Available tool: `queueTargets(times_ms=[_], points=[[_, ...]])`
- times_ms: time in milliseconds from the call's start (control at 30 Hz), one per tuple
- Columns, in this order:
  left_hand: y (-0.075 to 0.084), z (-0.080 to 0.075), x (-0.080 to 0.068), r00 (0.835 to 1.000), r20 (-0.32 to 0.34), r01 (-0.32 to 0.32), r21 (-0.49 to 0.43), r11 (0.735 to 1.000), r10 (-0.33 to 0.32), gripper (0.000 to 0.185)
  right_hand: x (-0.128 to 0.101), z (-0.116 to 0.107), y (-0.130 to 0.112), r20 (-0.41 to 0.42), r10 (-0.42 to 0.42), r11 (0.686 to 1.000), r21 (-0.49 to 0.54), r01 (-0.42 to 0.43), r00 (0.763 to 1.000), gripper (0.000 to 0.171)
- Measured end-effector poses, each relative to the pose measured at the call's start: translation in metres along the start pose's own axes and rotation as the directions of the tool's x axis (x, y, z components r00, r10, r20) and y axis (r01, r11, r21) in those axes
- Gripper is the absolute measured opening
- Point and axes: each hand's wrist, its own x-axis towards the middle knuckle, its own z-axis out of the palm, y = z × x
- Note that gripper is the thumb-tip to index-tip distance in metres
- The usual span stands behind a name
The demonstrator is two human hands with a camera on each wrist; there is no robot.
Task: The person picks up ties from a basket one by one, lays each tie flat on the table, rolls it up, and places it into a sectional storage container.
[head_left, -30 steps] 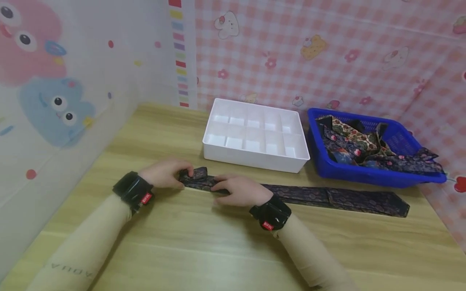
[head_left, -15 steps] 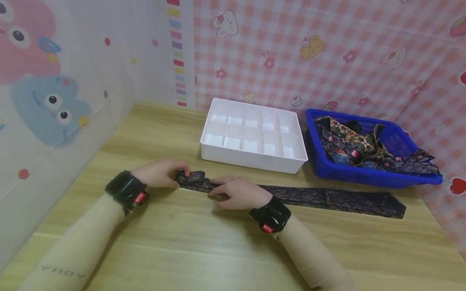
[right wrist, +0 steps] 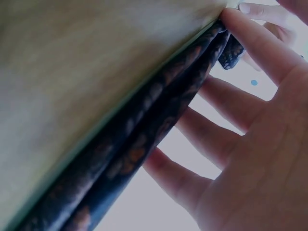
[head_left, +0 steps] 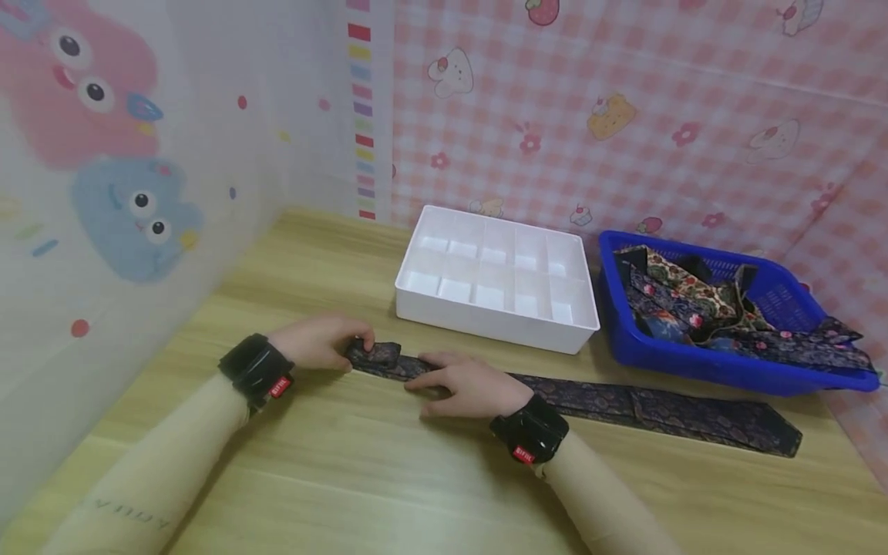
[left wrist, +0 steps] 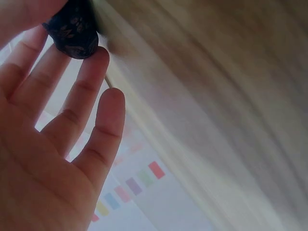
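A dark floral necktie [head_left: 714, 422] lies stretched from left to right on the wooden table, its wide pointed end at the right. The narrow end is folded over on itself, and my left hand [head_left: 319, 343] holds that fold between thumb and fingers. In the left wrist view the fold [left wrist: 76, 36] sits under the thumb, against the fingertips. My right hand [head_left: 475, 385] rests on the necktie just right of the fold. Seen from the right wrist, its fingers [right wrist: 216, 144] are fairly straight and touch the cloth along one edge; its thumb is mostly out of frame.
Behind the hands stands a white divided box [head_left: 496, 327], with nothing in the compartments I can see. To its right, a blue plastic basket [head_left: 728, 366] holds several patterned neckties, one hanging over the rim. Printed cloth walls [head_left: 513, 177] enclose the table at the back and sides.
The folded flap at the necktie's left end has settled lower than a second ago. Both hands keep nearly the same place on the cloth. The head view has tipped slightly upward.
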Motion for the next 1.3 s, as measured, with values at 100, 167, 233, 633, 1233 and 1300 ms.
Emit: queueTargets(times_ms=[100, 167, 233, 633, 1233, 1300], points=[[0.001, 0.003, 0.001, 1.0, 0.0, -0.016, -0.011, 1.0, 0.016, 0.04, -0.004, 0.0, -0.001, -0.001, 0.002, 1.0, 0.009, -0.002, 1.0, 0.044], [0.002, 0.004, 0.0, 1.0, -0.004, -0.02, -0.015, 1.0, 0.02, 0.039, -0.003, 0.0, -0.003, -0.019, -0.013, 1.0, 0.001, 0.013, 1.0, 0.046], [0.003, 0.004, -0.001, 1.0, -0.011, -0.022, -0.018, 1.0, 0.021, 0.039, -0.001, 0.0, -0.007, -0.06, -0.034, 0.999, -0.009, 0.033, 0.998, 0.051], [0.013, 0.005, 0.001, 0.995, 0.024, 0.097, -0.047, 0.994, -0.096, 0.05, 0.004, 0.007, -0.019, -0.031, 0.031, 0.989, -0.143, -0.035, 0.999, 0.066], [0.049, -0.014, 0.039, 1.0, 0.009, -0.022, -0.235, 0.972, 0.024, 0.057, 0.005, -0.008, 0.008, -0.12, -0.013, 0.998, 0.06, 0.021, 0.993, 0.034], [0.055, -0.011, 0.043, 0.999, 0.023, -0.031, -0.22, 0.975, 0.037, 0.059, -0.001, -0.009, 0.012, -0.121, -0.002, 0.999, 0.048, 0.008, 0.993, 0.032]])
